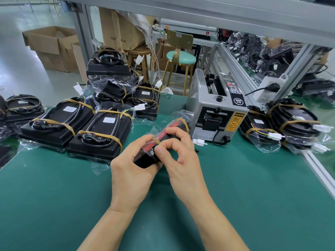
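Observation:
A black unit with a red face [164, 133], partly in a clear plastic bag, is held on edge above the green mat [54, 187]. My left hand [130, 171] grips its near black end from below. My right hand [179, 153] pinches a tan rubber band [155, 139] that runs across the unit, thumb and forefinger closed on it, while the other fingers rest on the unit's top edge. The far end of the unit carries another tan band and lies close to the grey machine.
Several bagged black units bound with tan bands [76, 127] lie on the mat at the left, more at the right [290, 124]. A grey tape dispenser [215, 109] stands behind the hands. An aluminium frame rail [319, 169] borders the right side. A stool [181, 58] and cardboard boxes [52, 48] stand beyond.

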The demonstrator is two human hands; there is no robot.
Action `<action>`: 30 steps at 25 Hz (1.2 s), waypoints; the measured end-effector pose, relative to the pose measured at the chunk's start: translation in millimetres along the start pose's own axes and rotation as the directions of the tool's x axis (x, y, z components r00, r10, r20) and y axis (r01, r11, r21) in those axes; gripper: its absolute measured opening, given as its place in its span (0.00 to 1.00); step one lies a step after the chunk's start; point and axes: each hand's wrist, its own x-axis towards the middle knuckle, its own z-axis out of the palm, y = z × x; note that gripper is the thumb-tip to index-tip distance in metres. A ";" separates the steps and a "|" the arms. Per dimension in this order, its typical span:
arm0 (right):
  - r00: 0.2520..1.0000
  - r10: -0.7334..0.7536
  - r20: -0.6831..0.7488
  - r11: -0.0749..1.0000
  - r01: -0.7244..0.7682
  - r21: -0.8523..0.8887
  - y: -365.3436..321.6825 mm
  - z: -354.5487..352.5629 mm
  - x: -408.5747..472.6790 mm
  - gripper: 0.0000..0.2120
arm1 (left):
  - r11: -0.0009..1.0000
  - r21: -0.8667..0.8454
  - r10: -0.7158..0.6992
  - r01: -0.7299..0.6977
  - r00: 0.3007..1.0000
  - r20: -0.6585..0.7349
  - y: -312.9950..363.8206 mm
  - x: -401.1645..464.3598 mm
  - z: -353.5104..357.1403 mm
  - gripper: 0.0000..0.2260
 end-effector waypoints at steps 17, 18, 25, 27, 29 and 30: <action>0.996 0.052 -0.078 0.998 -0.049 0.040 -0.5 6.7 4.5 0.13 | 1.000 0.014 -0.004 0.004 1.000 -0.019 2.8 0.1 0.9 0.31; 0.996 0.051 -0.078 0.998 -0.049 0.035 0.3 6.5 5.2 0.13 | 1.000 0.012 -0.001 0.001 1.000 -0.015 3.2 0.1 0.8 0.31; 0.991 0.068 -0.118 0.987 -0.050 0.152 6.0 4.5 8.8 0.14 | 1.000 0.019 -0.014 0.014 1.000 0.000 4.0 -0.5 1.0 0.32; 0.987 0.104 -0.122 0.954 -0.064 0.291 6.9 4.9 8.5 0.20 | 0.999 0.038 -0.021 0.020 1.000 0.009 5.8 -1.5 1.4 0.33; 0.994 0.048 -0.101 0.973 -0.024 0.229 7.4 5.7 7.8 0.21 | 0.999 0.032 -0.021 0.021 1.000 0.007 7.8 -1.4 0.8 0.33; 0.995 0.026 -0.095 0.982 -0.007 0.190 9.2 7.0 7.0 0.21 | 0.999 0.031 -0.030 0.029 1.000 0.004 8.1 -0.4 0.2 0.32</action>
